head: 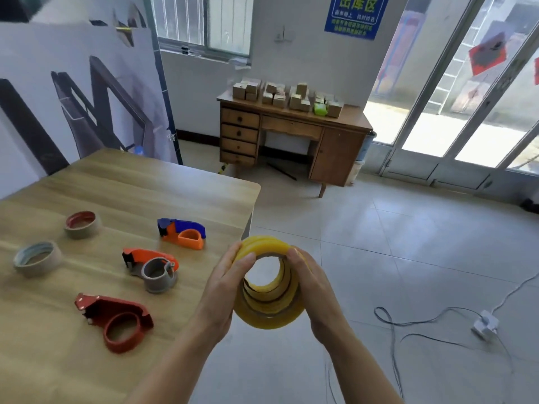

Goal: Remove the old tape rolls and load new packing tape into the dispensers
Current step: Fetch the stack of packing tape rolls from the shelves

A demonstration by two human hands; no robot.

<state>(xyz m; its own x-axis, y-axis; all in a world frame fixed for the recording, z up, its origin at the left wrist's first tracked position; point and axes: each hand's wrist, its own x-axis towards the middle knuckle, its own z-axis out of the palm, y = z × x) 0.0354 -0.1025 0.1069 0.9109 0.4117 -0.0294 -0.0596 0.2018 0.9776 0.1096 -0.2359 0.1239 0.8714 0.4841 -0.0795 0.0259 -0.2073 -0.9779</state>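
Two hands: the left hand [224, 290] and the right hand [313, 290] are clamped on opposite sides of one load, with the fingers curled over its rim.
New tape: a stack of glossy yellow packing-tape rolls [268, 313] on brown card cores is held in the air, just past the right edge of the bench [131, 185]. Its open bore is turned toward the head camera and its long axis runs away from the body.
Deciding relation: every dispenser lies to the left of the stack, so the left hand is judged the nearer one. A single roll would probably have to be parted from the stack first.
Nearest dispenser: a red metal dispenser with an oval loop [116, 319] lies flat with no roll on it.
Middle dispenser: an orange plastic dispenser with a grey cylinder [151, 269] is seen; whether that cylinder is a hub or a spent core cannot be told.
Farthest dispenser: a blue-and-orange plastic dispenser [182, 233] is seen without a roll.
Old rolls: a red-lined brown card roll [83, 225] and a grey-lined brown card roll [38, 259] are laid flat at the far left.
Surface: pale, matte wood-grain laminate.
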